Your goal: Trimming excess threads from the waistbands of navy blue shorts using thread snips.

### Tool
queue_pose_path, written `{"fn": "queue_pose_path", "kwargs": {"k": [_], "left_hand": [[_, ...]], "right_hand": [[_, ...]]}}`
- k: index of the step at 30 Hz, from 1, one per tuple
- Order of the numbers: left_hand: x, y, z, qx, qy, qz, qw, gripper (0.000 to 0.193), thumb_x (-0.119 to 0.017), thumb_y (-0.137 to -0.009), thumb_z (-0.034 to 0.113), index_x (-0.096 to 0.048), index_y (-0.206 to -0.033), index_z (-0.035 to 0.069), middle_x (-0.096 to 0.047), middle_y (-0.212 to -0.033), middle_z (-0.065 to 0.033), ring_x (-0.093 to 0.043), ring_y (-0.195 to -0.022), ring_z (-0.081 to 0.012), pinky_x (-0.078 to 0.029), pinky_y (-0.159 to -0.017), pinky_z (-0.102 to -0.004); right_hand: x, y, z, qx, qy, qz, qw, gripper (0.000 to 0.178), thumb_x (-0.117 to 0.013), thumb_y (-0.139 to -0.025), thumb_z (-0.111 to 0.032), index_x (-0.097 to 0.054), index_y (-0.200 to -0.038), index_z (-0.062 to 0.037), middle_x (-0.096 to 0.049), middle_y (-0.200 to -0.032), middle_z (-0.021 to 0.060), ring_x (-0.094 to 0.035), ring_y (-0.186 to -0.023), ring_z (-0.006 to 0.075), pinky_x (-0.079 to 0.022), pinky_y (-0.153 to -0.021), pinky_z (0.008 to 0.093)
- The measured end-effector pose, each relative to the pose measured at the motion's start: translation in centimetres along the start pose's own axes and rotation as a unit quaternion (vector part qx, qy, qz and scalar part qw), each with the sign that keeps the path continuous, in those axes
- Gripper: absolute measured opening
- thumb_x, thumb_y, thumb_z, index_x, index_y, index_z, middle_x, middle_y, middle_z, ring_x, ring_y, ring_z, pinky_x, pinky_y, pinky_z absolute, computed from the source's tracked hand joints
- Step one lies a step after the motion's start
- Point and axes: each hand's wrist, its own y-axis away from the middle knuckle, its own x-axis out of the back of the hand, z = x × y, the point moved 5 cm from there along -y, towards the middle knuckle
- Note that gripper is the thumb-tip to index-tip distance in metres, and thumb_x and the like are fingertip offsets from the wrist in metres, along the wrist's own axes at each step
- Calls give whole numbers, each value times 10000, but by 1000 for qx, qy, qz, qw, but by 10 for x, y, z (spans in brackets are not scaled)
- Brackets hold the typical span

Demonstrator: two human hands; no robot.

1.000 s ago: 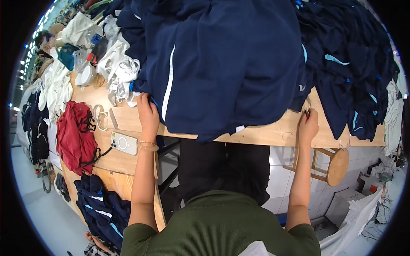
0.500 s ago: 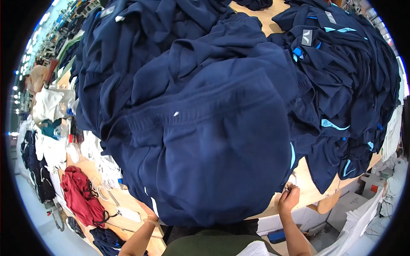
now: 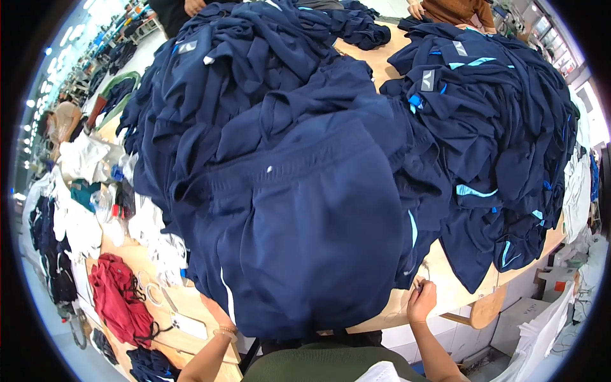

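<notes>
In front of me a pair of navy shorts (image 3: 318,235) with a gathered elastic waistband lies spread on top of the near fabric, with white and light-blue strips at its sides. A small white speck (image 3: 269,169) shows on the waistband. My left hand (image 3: 218,313) is at the shorts' lower left edge; its fingers are hidden by the cloth. Beside the lower right edge, my right hand (image 3: 421,304) is closed on a small dark tool (image 3: 418,288), too small to name surely. The right hand appears apart from the shorts.
Navy garments are heaped at the far left (image 3: 210,95) and right (image 3: 490,127) of the wooden table (image 3: 382,60). A red garment (image 3: 121,296), a tape roll (image 3: 154,293) and white cloths (image 3: 156,242) lie left. Other people's hands (image 3: 194,6) show at the far edge.
The view has tilted up, bringing people at the table's far side into sight. The shorts and my right hand sit slightly further left in the picture; both hands keep their places beside the shorts.
</notes>
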Motion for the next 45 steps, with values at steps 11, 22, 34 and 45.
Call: {"fn": "queue_pose_path", "kwargs": {"k": [11,22,34,45], "left_hand": [[12,-18,55,-11,-7,100,995,416,-430,-1046,165,-440,-1388,-72,-472,-1419,-253,-433,-1306,-417,-309,-1140,-457],[76,-40,176,-120,248,133,952,192,-564,-860,1,-593,-1048,-28,-583,-1013,-135,-554,-952,-273,-446,-904,-379],[120,-45,177,-189,228,127,947,173,-673,-904,55,-567,-792,-24,-547,-681,-113,-523,-641,-247,-414,-616,-350],[196,94,408,-515,714,-271,390,677,-314,-1062,490,-698,-1057,-68,-655,-1134,-302,-659,-1018,-407,-512,-959,-508]], "right_hand": [[0,-8,-4,6,19,49,999,119,-567,-872,-16,-534,-986,-9,-588,-900,188,-589,-865,401,-462,-745,480],[46,-93,-94,46,-443,171,879,152,-633,-971,-77,-627,-910,63,-562,-776,20,-498,-732,95,-425,-684,243],[95,-75,-132,61,-498,121,856,363,-729,-912,-40,-426,-713,-26,-384,-702,-39,-338,-680,50,-305,-583,225],[43,-35,-157,29,-328,84,940,183,-700,-921,-111,-594,-987,23,-542,-878,95,-521,-735,178,-436,-677,298]]}}
